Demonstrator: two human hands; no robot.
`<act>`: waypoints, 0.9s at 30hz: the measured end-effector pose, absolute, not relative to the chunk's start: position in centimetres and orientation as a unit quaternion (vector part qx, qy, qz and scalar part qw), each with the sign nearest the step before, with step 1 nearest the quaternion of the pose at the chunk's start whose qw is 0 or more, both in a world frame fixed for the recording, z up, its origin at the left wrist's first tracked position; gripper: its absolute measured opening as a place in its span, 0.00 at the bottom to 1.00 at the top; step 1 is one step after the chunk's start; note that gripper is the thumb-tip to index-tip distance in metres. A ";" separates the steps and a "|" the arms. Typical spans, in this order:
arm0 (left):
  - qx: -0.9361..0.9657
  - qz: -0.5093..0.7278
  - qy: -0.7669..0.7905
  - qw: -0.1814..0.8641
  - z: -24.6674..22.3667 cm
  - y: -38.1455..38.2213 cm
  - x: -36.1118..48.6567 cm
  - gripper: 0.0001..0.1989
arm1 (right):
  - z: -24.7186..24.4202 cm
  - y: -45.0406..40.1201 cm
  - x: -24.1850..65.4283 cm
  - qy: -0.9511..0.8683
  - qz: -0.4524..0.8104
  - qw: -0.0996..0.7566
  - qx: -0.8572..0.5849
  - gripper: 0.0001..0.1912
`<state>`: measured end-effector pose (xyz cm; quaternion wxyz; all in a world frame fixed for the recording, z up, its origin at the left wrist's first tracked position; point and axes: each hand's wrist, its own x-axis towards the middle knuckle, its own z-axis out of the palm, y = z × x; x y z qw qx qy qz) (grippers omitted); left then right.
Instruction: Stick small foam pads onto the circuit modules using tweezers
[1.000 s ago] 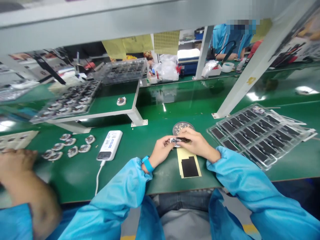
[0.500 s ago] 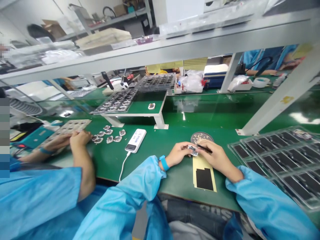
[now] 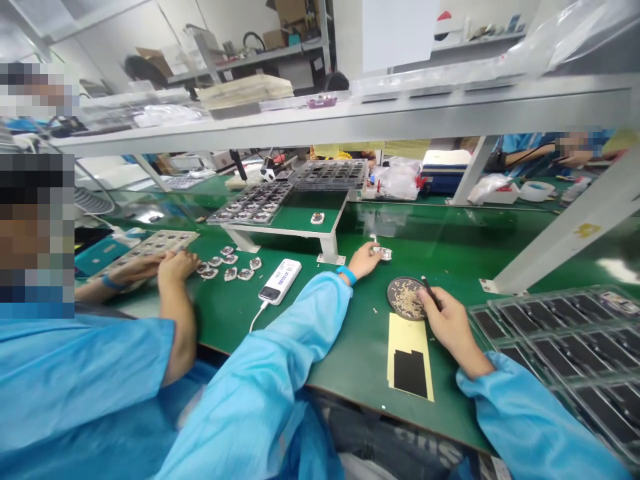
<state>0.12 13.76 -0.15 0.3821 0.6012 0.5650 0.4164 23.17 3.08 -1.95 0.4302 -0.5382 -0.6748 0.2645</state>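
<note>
My left hand reaches forward over the green table, its fingers closed on the edge of a small white part. My right hand grips a dark, slim tool beside a round dark dish that holds many tiny beige pieces. Below the dish lies a yellow sheet with a black piece on it. Another small white part sits on the low raised stand, left of my left hand.
A white power bank with a cable lies left of my sleeve. A co-worker's hands are near several small parts at the left. Clear trays fill the right side. Shelf legs stand behind.
My left hand has moved forward, away from my right hand, with the small white part. My right hand has moved slightly right and down with the tool. The view has shifted.
</note>
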 end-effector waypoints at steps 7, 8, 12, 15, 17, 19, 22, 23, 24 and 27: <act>0.699 0.399 0.515 0.295 3.5 10.3 -2.1 0.15 | -1.1 1.9 23.8 -0.655 0.303 0.449 -0.526 0.23; 0.712 0.400 0.503 0.282 4.4 9.5 -3.1 0.13 | -0.9 1.7 23.8 -0.645 0.321 0.453 -0.526 0.23; 0.766 0.417 0.486 0.050 8.2 10.0 -10.0 0.14 | -0.2 1.0 23.7 -0.656 0.293 0.472 -0.510 0.22; 0.739 0.371 0.562 -0.009 9.6 13.1 -15.8 0.30 | 0.0 0.9 23.7 -0.651 0.273 0.451 -0.547 0.24; 0.709 0.316 0.628 0.046 9.5 14.9 -18.3 0.34 | -0.3 1.0 23.9 -0.622 0.296 0.427 -0.585 0.26; 0.698 0.298 0.647 0.067 9.2 15.9 -19.2 0.28 | -0.7 1.2 24.0 -0.592 0.324 0.415 -0.611 0.28; 0.685 0.324 0.651 0.049 8.6 15.4 -17.8 0.23 | -1.2 1.4 23.8 -0.535 0.396 0.436 -0.606 0.29; 0.675 0.345 0.651 0.038 8.4 14.7 -16.8 0.24 | -1.1 1.4 23.5 -0.511 0.433 0.449 -0.592 0.29; 0.668 0.366 0.648 0.028 8.0 13.7 -15.5 0.25 | -1.1 1.4 23.3 -0.487 0.471 0.460 -0.574 0.29; 0.656 0.512 0.551 0.060 5.9 9.7 -10.8 0.30 | -0.7 1.2 22.6 -0.435 0.564 0.472 -0.519 0.27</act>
